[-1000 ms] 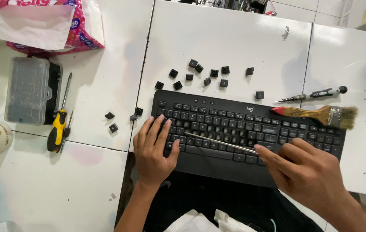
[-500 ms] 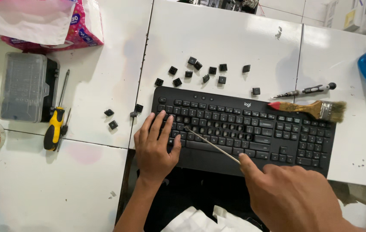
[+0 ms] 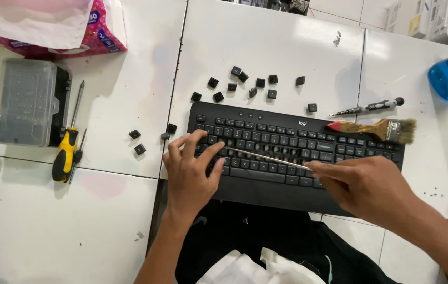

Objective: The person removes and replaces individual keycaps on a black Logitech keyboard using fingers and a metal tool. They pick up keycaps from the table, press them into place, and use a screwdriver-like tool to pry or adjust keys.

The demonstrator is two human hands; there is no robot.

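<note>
Left hand (image 3: 192, 171) lies flat, fingers spread, on the black keyboard (image 3: 308, 142); right hand (image 3: 371, 186), at its 3 o'clock, pinches a thin rod (image 3: 266, 156) pointing toward 9 o'clock across the keys

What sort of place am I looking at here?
Probably a small repair or hobby workbench: loose keycaps lie above a black keyboard, with a yellow-handled screwdriver, a bit case and a paintbrush on white tabletops.

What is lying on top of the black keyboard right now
On the keyboard: the left hand on its left keys, a paintbrush along its upper right, and the thin rod the right hand holds. Keys under both hands are hidden.
</note>
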